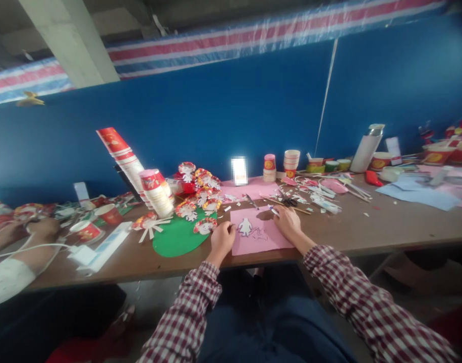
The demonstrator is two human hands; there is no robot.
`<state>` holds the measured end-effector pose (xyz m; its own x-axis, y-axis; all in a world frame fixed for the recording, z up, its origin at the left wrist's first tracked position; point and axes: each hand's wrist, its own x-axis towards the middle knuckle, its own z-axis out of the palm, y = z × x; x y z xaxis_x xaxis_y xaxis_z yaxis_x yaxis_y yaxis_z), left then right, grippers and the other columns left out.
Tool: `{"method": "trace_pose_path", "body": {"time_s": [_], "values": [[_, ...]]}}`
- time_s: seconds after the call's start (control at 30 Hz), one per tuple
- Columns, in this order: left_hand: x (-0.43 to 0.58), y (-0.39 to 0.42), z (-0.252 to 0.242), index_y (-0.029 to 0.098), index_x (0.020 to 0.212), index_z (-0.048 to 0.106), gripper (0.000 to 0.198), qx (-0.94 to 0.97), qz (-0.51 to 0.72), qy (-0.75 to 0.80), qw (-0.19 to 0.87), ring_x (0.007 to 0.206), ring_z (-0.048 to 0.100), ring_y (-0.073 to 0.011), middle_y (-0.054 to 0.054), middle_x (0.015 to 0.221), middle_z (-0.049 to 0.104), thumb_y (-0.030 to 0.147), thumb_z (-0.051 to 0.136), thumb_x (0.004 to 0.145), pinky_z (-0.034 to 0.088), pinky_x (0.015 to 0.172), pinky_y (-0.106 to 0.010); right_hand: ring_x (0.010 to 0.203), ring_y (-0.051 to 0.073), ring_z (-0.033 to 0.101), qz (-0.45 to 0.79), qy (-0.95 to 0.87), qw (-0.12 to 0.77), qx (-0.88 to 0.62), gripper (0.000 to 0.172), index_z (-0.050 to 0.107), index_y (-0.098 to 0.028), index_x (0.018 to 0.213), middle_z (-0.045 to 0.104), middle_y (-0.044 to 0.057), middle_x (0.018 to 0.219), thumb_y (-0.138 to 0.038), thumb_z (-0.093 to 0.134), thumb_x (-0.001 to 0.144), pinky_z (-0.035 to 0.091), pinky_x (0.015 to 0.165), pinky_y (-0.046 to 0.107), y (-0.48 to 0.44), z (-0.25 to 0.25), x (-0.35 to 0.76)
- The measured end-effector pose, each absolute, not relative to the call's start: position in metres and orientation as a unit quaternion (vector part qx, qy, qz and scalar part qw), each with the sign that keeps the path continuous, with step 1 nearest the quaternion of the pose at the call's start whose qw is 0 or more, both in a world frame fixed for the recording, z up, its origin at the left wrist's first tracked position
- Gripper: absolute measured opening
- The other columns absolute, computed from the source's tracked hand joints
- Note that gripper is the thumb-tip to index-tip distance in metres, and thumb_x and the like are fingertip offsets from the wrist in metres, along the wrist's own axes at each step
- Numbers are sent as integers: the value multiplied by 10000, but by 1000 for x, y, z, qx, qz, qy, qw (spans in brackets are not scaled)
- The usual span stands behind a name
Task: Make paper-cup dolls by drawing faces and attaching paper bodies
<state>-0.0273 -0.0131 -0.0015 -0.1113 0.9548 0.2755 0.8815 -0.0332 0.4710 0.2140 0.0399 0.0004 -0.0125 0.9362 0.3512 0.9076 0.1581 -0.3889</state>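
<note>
A pink sheet of paper [271,237] lies at the table's near edge with a small white figure cutout [245,226] on it. My left hand [222,241] rests closed on the sheet's left edge, fingertips by the cutout. My right hand [287,222] is closed around a pen [272,209] at the sheet's upper right, its tip pointing up and left. Faint pen lines show on the pink paper between the hands.
A green paper disc [176,237] with decorated paper-cup flowers [200,194] lies to the left, beside stacks of red-and-white cups [155,191]. Scissors [289,201], scraps and cups [291,161] sit behind. Another person's hands [42,229] work at far left. Blue paper [420,194] lies right.
</note>
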Motion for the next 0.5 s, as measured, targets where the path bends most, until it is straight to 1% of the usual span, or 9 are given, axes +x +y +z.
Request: {"method": "trace_pose_path", "body": {"time_s": [0.13, 0.27, 0.5], "values": [[-27, -13, -3, 187, 886, 675, 196, 662, 277, 693, 66, 822, 634, -178, -53, 874, 710, 297, 514, 898, 403, 704, -259, 1034, 271, 565, 28, -703, 268, -658, 338, 653, -186, 1125, 692, 98, 1107, -179, 497, 825, 427, 857, 345, 37, 4, 213], [-27, -14, -2, 191, 891, 676, 189, 663, 279, 691, 69, 855, 636, -176, -49, 911, 712, 289, 515, 897, 406, 714, -255, 1025, 261, 575, 37, -685, 265, -678, 334, 655, -202, 1119, 696, 79, 1091, -194, 492, 828, 426, 840, 327, 37, 8, 213], [-27, -15, -2, 193, 886, 682, 198, 660, 284, 693, 68, 843, 637, -173, -49, 887, 711, 294, 512, 895, 412, 711, -255, 996, 283, 603, 67, -637, 257, -724, 359, 647, -212, 1151, 702, 98, 1051, -250, 488, 831, 445, 750, 333, 39, 11, 222]]}}
